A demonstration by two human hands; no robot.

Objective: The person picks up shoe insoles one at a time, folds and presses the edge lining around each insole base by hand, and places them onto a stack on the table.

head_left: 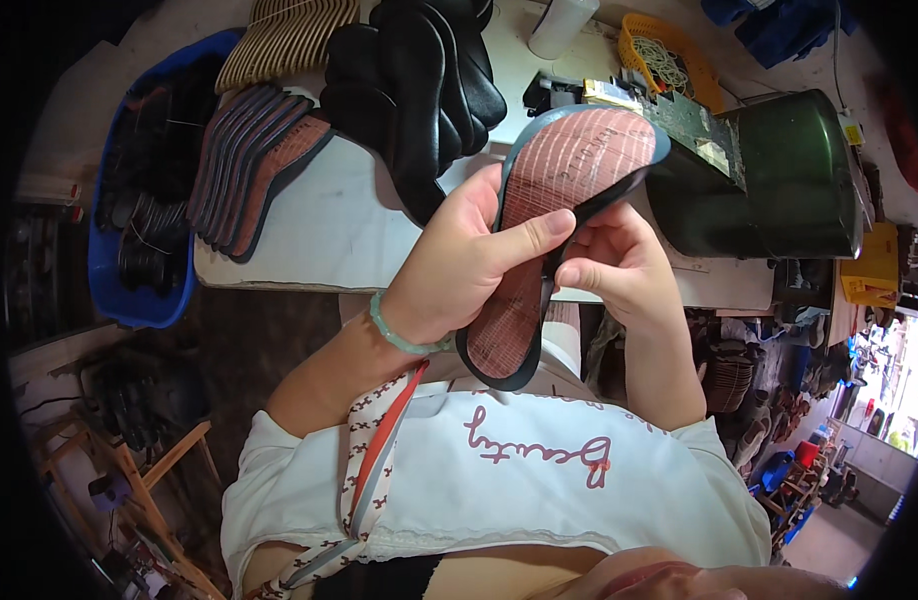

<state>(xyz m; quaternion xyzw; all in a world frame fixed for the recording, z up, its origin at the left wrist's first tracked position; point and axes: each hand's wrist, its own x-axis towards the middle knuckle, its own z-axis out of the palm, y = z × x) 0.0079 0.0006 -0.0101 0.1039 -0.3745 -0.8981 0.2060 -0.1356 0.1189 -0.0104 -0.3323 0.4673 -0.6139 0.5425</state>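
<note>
A shoe insole (569, 165) with a reddish-brown gridded face and a black rim is held up at a tilt in front of me. My left hand (454, 255), with a pale green bead bracelet at its wrist, is closed around the insole's left side, thumb pressed on the face. At the opposite edge, my right hand (619, 260) has thumb and fingers closed on the black edge layer near the insole's waist. Part of this layer curls away from the brown face. The right fingertips are partly hidden behind the insole.
On the white table (319, 235) lie a fanned stack of brown insoles (249, 170), a heap of black padded insoles (414, 85) and a tan-edged stack (284, 35). A blue tub (184, 290) stands left. A dark green machine (779, 180) and yellow basket (714, 85) are right.
</note>
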